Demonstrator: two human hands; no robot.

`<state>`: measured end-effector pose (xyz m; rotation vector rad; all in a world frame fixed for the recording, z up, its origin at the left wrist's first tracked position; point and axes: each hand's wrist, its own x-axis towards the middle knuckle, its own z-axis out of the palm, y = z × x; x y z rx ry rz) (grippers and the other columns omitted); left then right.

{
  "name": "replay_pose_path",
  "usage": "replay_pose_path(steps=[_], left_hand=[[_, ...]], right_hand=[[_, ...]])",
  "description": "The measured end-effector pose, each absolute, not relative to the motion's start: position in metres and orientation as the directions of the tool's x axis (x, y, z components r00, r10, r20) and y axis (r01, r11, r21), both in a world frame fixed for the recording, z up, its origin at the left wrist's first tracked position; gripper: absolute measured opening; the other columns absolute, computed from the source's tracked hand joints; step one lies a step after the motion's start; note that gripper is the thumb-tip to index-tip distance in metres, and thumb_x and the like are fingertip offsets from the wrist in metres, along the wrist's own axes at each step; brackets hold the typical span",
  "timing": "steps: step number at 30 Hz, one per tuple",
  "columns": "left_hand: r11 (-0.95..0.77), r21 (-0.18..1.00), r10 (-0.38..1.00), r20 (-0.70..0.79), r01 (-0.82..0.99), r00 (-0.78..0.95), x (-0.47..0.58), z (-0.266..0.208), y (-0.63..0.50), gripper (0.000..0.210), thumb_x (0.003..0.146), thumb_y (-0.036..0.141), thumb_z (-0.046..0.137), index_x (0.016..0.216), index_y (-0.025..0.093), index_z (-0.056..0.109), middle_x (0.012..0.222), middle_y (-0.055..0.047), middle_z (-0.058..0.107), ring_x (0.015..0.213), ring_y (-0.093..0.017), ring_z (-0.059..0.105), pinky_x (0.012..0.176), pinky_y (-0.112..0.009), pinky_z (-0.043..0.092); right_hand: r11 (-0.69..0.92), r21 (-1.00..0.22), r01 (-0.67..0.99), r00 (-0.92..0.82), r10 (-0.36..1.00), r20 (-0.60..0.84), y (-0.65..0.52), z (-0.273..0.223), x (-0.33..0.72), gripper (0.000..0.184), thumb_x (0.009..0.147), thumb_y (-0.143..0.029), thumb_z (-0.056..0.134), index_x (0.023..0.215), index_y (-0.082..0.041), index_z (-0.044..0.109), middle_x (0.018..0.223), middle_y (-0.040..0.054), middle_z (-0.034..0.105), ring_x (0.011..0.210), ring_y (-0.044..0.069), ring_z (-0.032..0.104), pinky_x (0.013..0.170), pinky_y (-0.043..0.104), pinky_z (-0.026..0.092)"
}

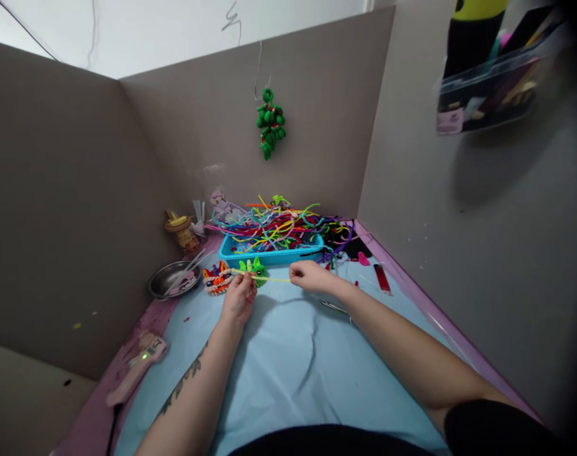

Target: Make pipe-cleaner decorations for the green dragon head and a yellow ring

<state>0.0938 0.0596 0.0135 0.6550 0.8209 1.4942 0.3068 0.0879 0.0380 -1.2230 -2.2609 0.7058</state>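
A pale yellow pipe cleaner is stretched nearly level between my two hands, above the light blue cloth. My left hand pinches it toward its left end, which sticks out past the fingers. At the other end, the closed fingers of my right hand grip it. Just behind my left hand sits a green fuzzy figure with pointed ears, partly hidden by the fingers. To its left is an orange and cream fuzzy figure.
A blue tray heaped with colourful pipe cleaners stands at the back. Metal bowl and glue gun lie left. Scissors rest beneath my right forearm. Grey panels surround the table; a bin hangs upper right.
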Motion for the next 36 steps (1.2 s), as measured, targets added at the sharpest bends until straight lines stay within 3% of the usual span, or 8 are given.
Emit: replay_pose_path(steps=[4,10,16,21,27,30,33,36], left_hand=[[-0.052,0.791,0.990,-0.040,-0.609,-0.136,0.095,0.015,0.060,0.027,0.058,0.025,0.078,0.069,0.013,0.056,0.056,0.004,0.053,0.048,-0.003,0.048,0.039,-0.011,0.035],[-0.132,0.652,0.983,-0.007,-0.747,-0.181,0.093,0.019,0.058,0.028,0.058,0.020,0.078,0.066,0.015,0.051,0.054,0.008,0.046,0.043,-0.001,0.041,0.039,-0.011,0.031],[-0.099,0.758,0.977,-0.049,-0.645,-0.208,0.090,0.025,0.054,0.024,0.058,0.016,0.076,0.073,0.015,0.057,0.064,0.005,0.056,0.047,-0.002,0.047,0.041,-0.011,0.033],[-0.102,0.730,0.986,-0.017,-0.676,-0.168,0.083,0.026,0.056,0.023,0.061,0.017,0.074,0.077,0.016,0.058,0.074,0.003,0.060,0.049,-0.002,0.047,0.040,-0.011,0.032],[-0.135,0.732,0.967,-0.049,-0.667,-0.249,0.074,0.022,0.062,0.019,0.066,0.026,0.070,0.078,0.015,0.059,0.075,0.000,0.061,0.050,-0.002,0.048,0.041,-0.012,0.034],[-0.180,0.786,0.958,0.004,-0.592,-0.285,0.072,0.025,0.063,0.020,0.065,0.028,0.070,0.079,0.015,0.061,0.078,-0.001,0.063,0.052,-0.003,0.050,0.041,-0.013,0.033],[-0.295,0.836,0.909,0.095,-0.462,-0.406,0.062,0.043,0.057,0.021,0.067,0.032,0.067,0.076,0.015,0.061,0.067,0.000,0.059,0.048,-0.005,0.048,0.042,-0.015,0.031],[-0.516,0.850,0.688,0.338,-0.105,-0.642,0.038,0.076,0.044,0.021,0.075,0.037,0.054,0.072,0.016,0.055,0.067,0.000,0.056,0.052,-0.008,0.049,0.047,-0.018,0.035]], right_hand=[[0.398,-0.741,0.540,-0.533,0.843,0.064,0.083,0.029,0.297,0.006,0.065,-0.011,0.051,0.064,-0.015,0.056,0.059,-0.0030,0.054,0.057,0.010,0.046,0.052,0.019,0.032],[0.434,-0.789,0.434,-0.586,0.802,0.118,0.069,0.027,0.277,0.005,0.065,-0.012,0.051,0.062,-0.015,0.054,0.058,-0.0042,0.051,0.057,0.009,0.045,0.056,0.019,0.034],[0.364,-0.771,0.523,-0.517,0.854,0.052,0.072,0.015,0.278,0.007,0.066,-0.011,0.051,0.061,-0.015,0.053,0.057,-0.0040,0.050,0.056,0.009,0.044,0.052,0.018,0.032],[0.331,-0.783,0.527,-0.489,0.871,0.039,0.079,0.012,0.286,0.006,0.066,-0.012,0.051,0.062,-0.016,0.053,0.057,-0.0036,0.050,0.055,0.009,0.044,0.052,0.019,0.032],[0.314,-0.783,0.537,-0.440,0.896,0.058,0.085,0.014,0.292,0.006,0.066,-0.014,0.050,0.060,-0.016,0.051,0.055,-0.0039,0.048,0.053,0.009,0.042,0.051,0.019,0.030],[0.310,-0.790,0.529,-0.446,0.893,0.051,0.086,0.014,0.295,0.005,0.065,-0.015,0.049,0.060,-0.016,0.050,0.054,-0.0042,0.048,0.052,0.009,0.042,0.051,0.020,0.030],[0.331,-0.790,0.517,-0.450,0.890,0.078,0.087,0.013,0.295,0.005,0.066,-0.016,0.049,0.061,-0.016,0.050,0.054,-0.0041,0.048,0.053,0.009,0.042,0.050,0.020,0.030],[0.362,-0.773,0.521,-0.452,0.885,0.110,0.088,0.011,0.295,0.005,0.066,-0.015,0.049,0.062,-0.016,0.051,0.056,-0.0035,0.049,0.054,0.010,0.043,0.050,0.019,0.030]])
